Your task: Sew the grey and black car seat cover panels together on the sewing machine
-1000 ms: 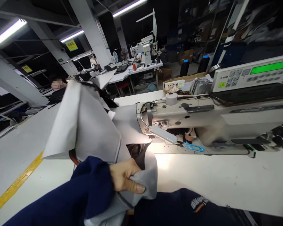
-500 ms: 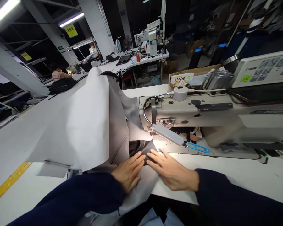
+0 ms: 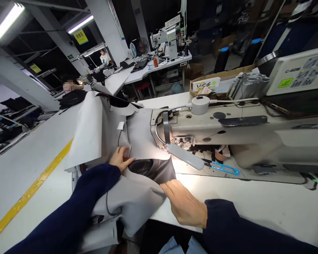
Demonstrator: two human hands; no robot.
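A large grey fabric piece lies bunched on the white table, its far part folded up beside the sewing machine head. My left hand rests on the cloth left of the needle area, fingers curled into a fold. At the near edge of the fabric my right hand lies knuckles up, with its fingers bent onto the cloth edge. A darker panel shows between my hands.
The sewing machine body stretches right, with a control panel above. Blue snips lie on the machine bed. A cardboard box stands behind. A yellow line crosses the table at left. Another person sits far left.
My left hand moved from the near fabric edge up to a fold beside the needle. My right hand pulled back to the cloth's near edge. The upright fabric flap dropped lower.
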